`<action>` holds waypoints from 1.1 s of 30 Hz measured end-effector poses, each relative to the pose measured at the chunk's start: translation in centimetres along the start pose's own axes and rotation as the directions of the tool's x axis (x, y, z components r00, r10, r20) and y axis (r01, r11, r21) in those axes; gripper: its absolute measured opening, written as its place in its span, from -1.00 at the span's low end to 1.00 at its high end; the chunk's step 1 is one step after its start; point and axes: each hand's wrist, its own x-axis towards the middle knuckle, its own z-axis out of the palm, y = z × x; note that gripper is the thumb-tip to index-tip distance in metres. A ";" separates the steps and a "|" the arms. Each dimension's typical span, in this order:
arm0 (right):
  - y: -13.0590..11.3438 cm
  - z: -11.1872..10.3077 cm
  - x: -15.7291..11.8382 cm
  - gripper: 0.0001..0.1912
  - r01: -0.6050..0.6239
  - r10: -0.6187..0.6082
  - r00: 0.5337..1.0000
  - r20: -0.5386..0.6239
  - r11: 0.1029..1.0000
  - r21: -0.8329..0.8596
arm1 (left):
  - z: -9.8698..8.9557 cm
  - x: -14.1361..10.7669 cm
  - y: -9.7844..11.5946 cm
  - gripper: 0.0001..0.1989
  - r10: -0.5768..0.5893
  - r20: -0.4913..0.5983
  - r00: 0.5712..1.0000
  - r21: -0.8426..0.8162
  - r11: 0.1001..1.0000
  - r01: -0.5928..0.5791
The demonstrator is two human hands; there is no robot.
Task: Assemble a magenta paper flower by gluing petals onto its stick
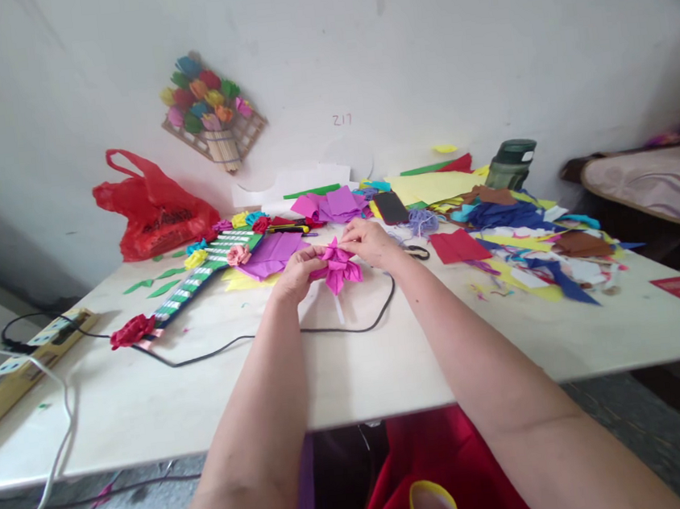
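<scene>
Head view: near the centre of the frame, a magenta paper flower (342, 274) stands above the white table (358, 374). The left hand (298, 275), fingers nearly closed, pinches its left side; the right hand (370, 243), thumb and fingertips together, grips a petal at its upper right. A black cable (216, 352) curves below them; coloured paper scraps (534, 246) lie heaped at right, and a red plastic bag (152, 205) sits at upper left.

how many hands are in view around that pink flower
2: the left hand at the left side of the pink flower, and the right hand at its upper right. No other hands show.
</scene>
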 end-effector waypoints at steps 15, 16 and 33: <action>-0.2 -0.3 -0.3 -0.87 0.079 -0.079 0.997 0.020 0.997 0.005 | -0.2 0.0 0.1 -0.76 -0.030 0.049 0.998 -0.057 0.998 0.033; -0.2 -0.3 -0.3 -0.87 0.079 -0.080 0.997 0.015 0.997 0.009 | -0.2 -0.1 0.1 -0.75 -0.034 0.050 0.998 -0.063 0.997 0.037; 0.5 0.1 -0.2 -0.91 0.028 -0.028 1.000 -0.001 0.993 0.115 | -0.3 0.0 0.1 -0.73 -0.058 0.007 0.998 -0.087 0.995 0.059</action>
